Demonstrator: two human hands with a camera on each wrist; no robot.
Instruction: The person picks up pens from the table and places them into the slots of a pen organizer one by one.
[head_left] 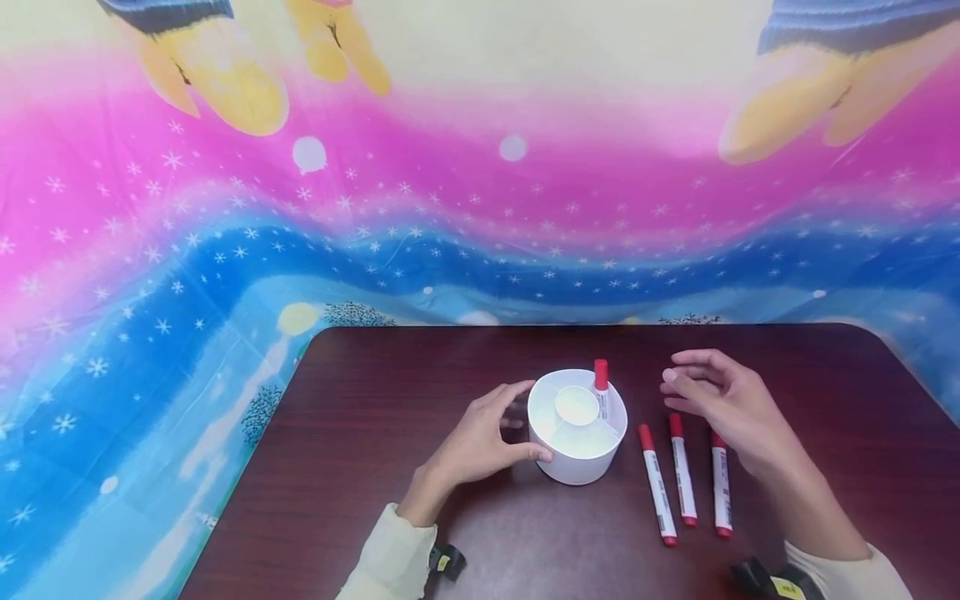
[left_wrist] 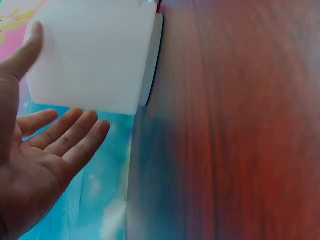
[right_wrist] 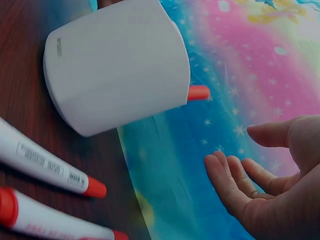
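A round white desk organizer (head_left: 573,471) with inner dividers and a central cup stands on the table. One marker with a red cap (head_left: 601,375) is upright in its right compartment. My left hand (head_left: 480,437) is at the organizer's left side, thumb at the front edge, loosely bent fingers towards the back. In the left wrist view those fingers (left_wrist: 82,135) look relaxed beside the white wall. My right hand (head_left: 727,396), holding nothing, hovers right of the organizer with fingers loosely bent. Below it lie three red-capped white markers, the left (head_left: 657,492), middle (head_left: 683,475) and right one (head_left: 721,492), its cap partly hidden.
The dark wooden table (head_left: 360,433) has a rounded far edge. Behind it hangs a colourful cloth (head_left: 450,200) with snowflakes, which also drops past the table's left side. Black straps circle both wrists, the left strap (head_left: 447,562) and the right strap (head_left: 772,579).
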